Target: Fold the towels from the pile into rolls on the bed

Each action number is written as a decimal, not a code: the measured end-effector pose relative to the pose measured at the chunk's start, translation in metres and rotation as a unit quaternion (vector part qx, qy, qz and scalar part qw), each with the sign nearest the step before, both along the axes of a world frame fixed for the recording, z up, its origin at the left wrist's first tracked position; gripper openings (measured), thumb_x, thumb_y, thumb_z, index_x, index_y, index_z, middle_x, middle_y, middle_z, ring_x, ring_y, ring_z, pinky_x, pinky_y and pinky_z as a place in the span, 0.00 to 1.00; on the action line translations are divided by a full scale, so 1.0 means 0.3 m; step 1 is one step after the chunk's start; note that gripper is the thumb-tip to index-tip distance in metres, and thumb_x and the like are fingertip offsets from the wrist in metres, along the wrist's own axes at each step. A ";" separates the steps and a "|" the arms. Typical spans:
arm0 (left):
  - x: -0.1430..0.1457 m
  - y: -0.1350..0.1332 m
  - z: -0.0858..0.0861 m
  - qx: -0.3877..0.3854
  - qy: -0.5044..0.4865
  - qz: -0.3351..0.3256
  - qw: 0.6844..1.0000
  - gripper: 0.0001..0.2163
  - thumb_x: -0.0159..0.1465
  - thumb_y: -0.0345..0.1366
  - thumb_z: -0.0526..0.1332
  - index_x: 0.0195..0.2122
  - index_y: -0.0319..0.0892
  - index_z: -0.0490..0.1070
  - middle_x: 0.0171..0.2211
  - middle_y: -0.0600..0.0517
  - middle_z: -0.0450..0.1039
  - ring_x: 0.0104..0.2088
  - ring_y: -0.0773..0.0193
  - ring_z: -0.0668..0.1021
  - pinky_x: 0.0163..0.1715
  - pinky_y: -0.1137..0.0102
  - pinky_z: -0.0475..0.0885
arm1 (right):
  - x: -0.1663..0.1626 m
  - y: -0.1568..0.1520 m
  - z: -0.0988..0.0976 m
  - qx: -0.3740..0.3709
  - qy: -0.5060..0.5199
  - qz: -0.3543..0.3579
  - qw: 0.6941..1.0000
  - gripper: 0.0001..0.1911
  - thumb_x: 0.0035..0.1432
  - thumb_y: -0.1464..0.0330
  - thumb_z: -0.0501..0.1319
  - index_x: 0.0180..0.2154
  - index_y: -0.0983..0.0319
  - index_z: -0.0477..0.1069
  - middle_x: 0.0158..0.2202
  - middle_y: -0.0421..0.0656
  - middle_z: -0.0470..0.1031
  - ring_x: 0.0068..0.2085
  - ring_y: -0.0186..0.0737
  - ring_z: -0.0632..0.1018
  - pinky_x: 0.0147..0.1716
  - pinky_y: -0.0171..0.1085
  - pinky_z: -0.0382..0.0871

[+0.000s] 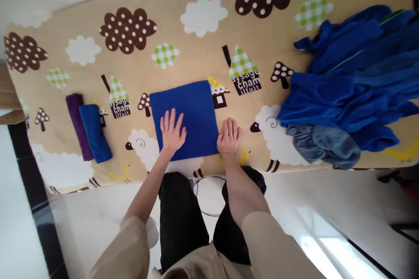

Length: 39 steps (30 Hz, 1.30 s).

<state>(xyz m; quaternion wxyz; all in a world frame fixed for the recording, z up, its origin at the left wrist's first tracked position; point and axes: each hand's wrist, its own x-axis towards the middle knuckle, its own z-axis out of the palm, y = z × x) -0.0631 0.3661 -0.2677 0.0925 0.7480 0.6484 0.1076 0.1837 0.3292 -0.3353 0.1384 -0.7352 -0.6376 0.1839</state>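
A blue cloth (196, 113), folded into a flat square, lies on the bed-like surface in front of me. My left hand (173, 133) rests palm down on its left half, fingers spread. Just past the cloth's right edge, my right hand (229, 136) lies on the patterned cover, its fingers stretched forward and its thumb side touching that edge. Neither hand grips anything that I can see.
A patterned cover (196, 61) spreads under everything. On the left lie a purple rolled cloth (78, 126) and a blue rolled cloth (94, 133), side by side. Crumpled blue cloths (343, 96) are heaped on the right, with a grey-blue cloth (324, 144) at their front.
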 end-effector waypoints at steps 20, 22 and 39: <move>0.151 0.510 -0.164 -0.062 -0.096 -0.163 0.980 0.29 0.75 0.49 0.44 0.74 0.42 0.55 0.76 0.45 0.46 0.76 0.54 0.46 0.74 0.50 0.36 | 0.001 0.002 0.002 -0.013 -0.011 0.001 1.000 0.34 0.65 0.70 0.47 0.71 0.64 0.59 0.73 0.51 0.57 0.76 0.49 0.52 0.73 0.61 0.43; 0.083 0.509 -0.164 -0.070 -0.106 -0.148 0.981 0.29 0.75 0.49 0.44 0.73 0.42 0.56 0.76 0.45 0.47 0.76 0.55 0.47 0.74 0.50 0.37 | 0.002 0.002 0.001 -0.015 -0.017 0.002 1.000 0.34 0.65 0.70 0.47 0.71 0.64 0.58 0.73 0.52 0.57 0.76 0.48 0.52 0.73 0.61 0.43; -0.231 -0.524 -0.070 -0.066 -0.163 0.361 0.916 0.20 0.70 0.45 0.57 0.56 0.39 0.74 0.61 0.35 0.66 0.64 0.46 0.70 0.67 0.51 0.63 | 0.005 -0.013 -0.004 0.086 0.041 -0.005 0.995 0.28 0.69 0.68 0.47 0.66 0.65 0.65 0.69 0.53 0.64 0.73 0.47 0.58 0.72 0.57 0.47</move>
